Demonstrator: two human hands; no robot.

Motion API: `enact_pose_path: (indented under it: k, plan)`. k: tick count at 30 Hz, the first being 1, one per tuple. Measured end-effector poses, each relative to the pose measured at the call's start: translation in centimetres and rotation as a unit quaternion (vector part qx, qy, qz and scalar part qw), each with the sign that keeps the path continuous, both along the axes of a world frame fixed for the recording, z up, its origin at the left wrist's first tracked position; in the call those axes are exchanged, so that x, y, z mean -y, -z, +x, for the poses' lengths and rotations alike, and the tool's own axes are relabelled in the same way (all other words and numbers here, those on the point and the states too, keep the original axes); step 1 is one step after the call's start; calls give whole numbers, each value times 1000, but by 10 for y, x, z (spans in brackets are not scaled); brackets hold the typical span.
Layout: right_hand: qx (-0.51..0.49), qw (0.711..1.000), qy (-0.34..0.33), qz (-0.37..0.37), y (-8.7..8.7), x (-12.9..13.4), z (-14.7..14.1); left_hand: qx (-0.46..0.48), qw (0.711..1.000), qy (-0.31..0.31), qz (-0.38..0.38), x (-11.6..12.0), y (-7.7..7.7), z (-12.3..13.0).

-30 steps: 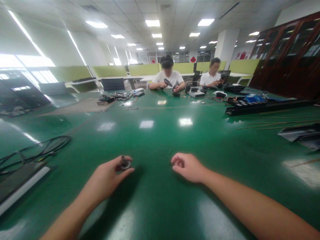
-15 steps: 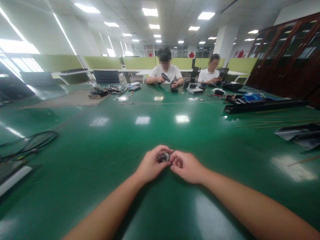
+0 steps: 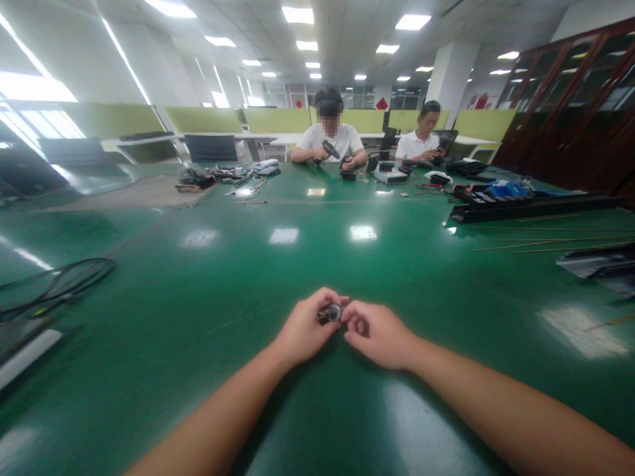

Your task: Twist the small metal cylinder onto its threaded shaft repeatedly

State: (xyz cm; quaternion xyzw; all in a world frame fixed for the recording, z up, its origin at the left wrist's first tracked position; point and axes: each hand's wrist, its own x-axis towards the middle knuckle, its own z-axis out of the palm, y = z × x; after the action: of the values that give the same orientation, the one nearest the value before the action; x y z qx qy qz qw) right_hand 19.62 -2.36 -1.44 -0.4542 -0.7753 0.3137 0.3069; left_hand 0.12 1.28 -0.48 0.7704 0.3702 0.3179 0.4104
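My left hand (image 3: 302,330) is curled round a small metal part (image 3: 330,313), dark and silver, with a round disc-like end and a short stub pointing left. Its thumb and forefinger clasp the part from two sides, just over the green table (image 3: 238,403). At the disc's right edge, my right hand (image 3: 381,334) has its fingers bent inward, the forefinger tip close to or touching the part. Whether anything lies within those right fingers is hidden.
Black cables (image 3: 74,281) lie at left beside a flat device (image 3: 30,354). On the right are a long black channel (image 3: 526,210), thin rods (image 3: 540,241) and metal profiles (image 3: 595,261). Across the table, one person (image 3: 330,142) holds a drill-like tool (image 3: 331,150); another person (image 3: 421,142) sits beside.
Both hands and the metal part appear slightly further right, partly with a small camera shift. My right thumb has drawn a little away from my left thumb.
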Motion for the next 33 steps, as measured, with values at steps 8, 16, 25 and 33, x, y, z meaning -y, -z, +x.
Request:
enact_pose_path:
  k: [8, 16, 25, 33]
  plan:
    - [-17, 1000, -1, -13, 0, -1, 0, 7, 999, -45, 11, 1, -3, 2]
    - [-26, 999, 5, -25, 1, 0, 0, 63, 993, -47, -83, -2, 0, 3]
    - [-14, 1000, 3, -17, 1, 0, 1, 75, 990, -74, -93, -3, -2, 6]
    - [-176, 978, 52, -99, 7, -8, 2, -43, 992, -114, 33, -5, -3, 0]
